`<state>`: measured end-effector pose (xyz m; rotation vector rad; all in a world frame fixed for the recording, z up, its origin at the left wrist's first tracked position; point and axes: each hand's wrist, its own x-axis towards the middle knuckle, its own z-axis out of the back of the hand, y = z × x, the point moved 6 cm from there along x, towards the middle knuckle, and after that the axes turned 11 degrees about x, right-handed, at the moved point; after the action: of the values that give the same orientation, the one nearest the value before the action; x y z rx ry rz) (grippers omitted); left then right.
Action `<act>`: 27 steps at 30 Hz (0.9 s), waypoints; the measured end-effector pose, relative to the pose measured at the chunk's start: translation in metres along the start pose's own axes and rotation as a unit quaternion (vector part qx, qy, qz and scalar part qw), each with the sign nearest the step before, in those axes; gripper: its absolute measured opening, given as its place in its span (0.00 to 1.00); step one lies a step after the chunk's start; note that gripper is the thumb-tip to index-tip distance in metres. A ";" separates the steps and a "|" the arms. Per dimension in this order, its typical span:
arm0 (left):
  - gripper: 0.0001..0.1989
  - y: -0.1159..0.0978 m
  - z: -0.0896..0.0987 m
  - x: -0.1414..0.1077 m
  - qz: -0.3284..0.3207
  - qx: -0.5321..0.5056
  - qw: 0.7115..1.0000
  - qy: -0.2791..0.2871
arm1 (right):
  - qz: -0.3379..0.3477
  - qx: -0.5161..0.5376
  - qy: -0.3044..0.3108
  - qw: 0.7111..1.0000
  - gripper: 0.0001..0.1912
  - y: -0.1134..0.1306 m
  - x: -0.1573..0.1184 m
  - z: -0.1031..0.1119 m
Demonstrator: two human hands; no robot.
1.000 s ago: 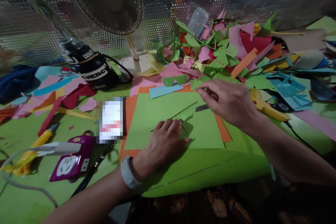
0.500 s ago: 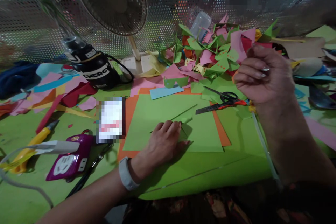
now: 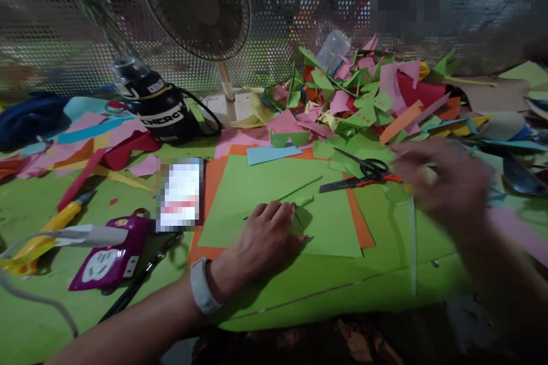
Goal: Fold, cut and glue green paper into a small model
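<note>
My left hand [image 3: 269, 234] lies on a green paper sheet [image 3: 231, 188], its fingers curled down over the paper and the thumb apart. Beside the fingertips a small green paper flap [image 3: 305, 199] stands up, with cut lines around it. What is under the palm is hidden. My right hand [image 3: 445, 182] is in the air to the right of the sheet, smeared by motion; whether it holds anything does not show. Black-handled scissors [image 3: 372, 169] and a red-handled cutting tool [image 3: 342, 183] lie between the hands. Orange paper [image 3: 214, 182] sticks out beneath the green sheet.
Paper scraps [image 3: 359, 97] are heaped at the back. A fan [image 3: 201, 11] and a black bottle [image 3: 166, 117] stand behind. At left lie a phone [image 3: 182, 194], a purple device [image 3: 109, 256] and a yellow-handled tool [image 3: 60, 228]. A pale strip [image 3: 413, 245] lies at right.
My right hand has come down from in front of the scrap heap towards the table. My left hand stays on the green sheet. The view has shifted slightly.
</note>
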<state>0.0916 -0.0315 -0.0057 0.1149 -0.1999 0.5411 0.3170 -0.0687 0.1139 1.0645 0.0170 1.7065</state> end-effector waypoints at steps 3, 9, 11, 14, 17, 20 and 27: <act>0.21 -0.001 -0.001 0.000 -0.005 0.015 1.000 -0.002 | 0.122 -0.015 0.268 0.956 0.20 0.020 -0.040 -0.082; 0.20 -0.002 0.001 0.002 -0.026 0.045 0.999 0.010 | 0.161 -0.061 0.413 0.894 0.33 0.006 -0.071 -0.132; 0.19 -0.001 0.001 0.002 -0.022 0.043 0.999 0.016 | 0.147 -0.070 0.412 0.897 0.35 -0.001 -0.073 -0.134; 0.19 -0.001 0.001 0.002 -0.020 0.042 0.999 0.026 | 0.144 -0.071 0.397 0.904 0.35 -0.003 -0.074 -0.134; 0.21 -0.001 0.000 0.001 -0.022 0.042 0.998 0.037 | 0.156 -0.065 0.382 0.909 0.34 -0.001 -0.075 -0.133; 0.21 -0.001 -0.001 0.001 -0.020 0.040 0.998 0.046 | 0.166 -0.067 0.367 0.913 0.34 -0.002 -0.076 -0.134; 0.22 -0.001 -0.002 -0.001 -0.026 0.058 0.998 0.023 | 0.174 -0.060 0.360 0.915 0.32 -0.005 -0.077 -0.135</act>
<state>0.0920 -0.0328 -0.0080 0.2194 -0.1203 0.5031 0.2352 -0.0628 -0.0182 0.3054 0.1996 2.3133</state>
